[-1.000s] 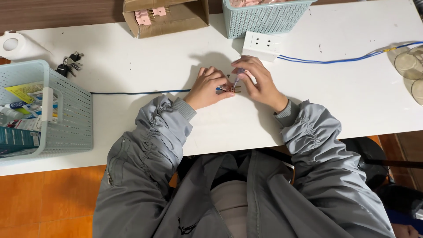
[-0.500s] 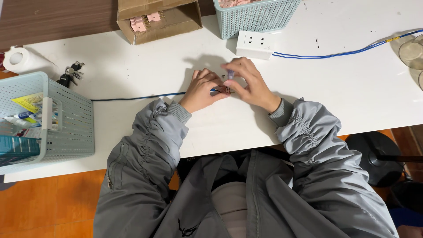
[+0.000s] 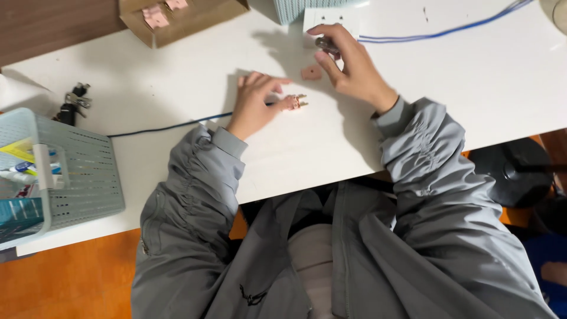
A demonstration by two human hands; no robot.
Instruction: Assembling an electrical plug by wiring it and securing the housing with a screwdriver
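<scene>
Left hand [image 3: 255, 100] lies flat-ish on the white table [image 3: 177, 88], fingers curled down onto a small pink plug piece with metal prongs [image 3: 295, 102] – the prongs stick out past the fingertips to the right, and how much of the piece is under the fingers is hidden. A dark blue cable [image 3: 165, 126] runs from under that hand off to the left; its joint with the plug is covered by the palm. Right hand [image 3: 348, 65] is raised further up the table, thumb and fingers pinching a small dark metallic object [image 3: 326, 44] – too small and too covered to tell what it is. A small pink square part [image 3: 311, 72] lies loose on the table between the two hands, just beside the right thumb. Behind the right hand a white socket plate [image 3: 331, 18], partly blocked by the fingers, with a blue wire [image 3: 449, 29] leading away right. Teal basket [image 3: 88, 171] at left edge, cut off; cardboard box [image 3: 189, 18] with pink parts at top, cut off; keys [image 3: 72, 103] near the basket, blurry.
</scene>
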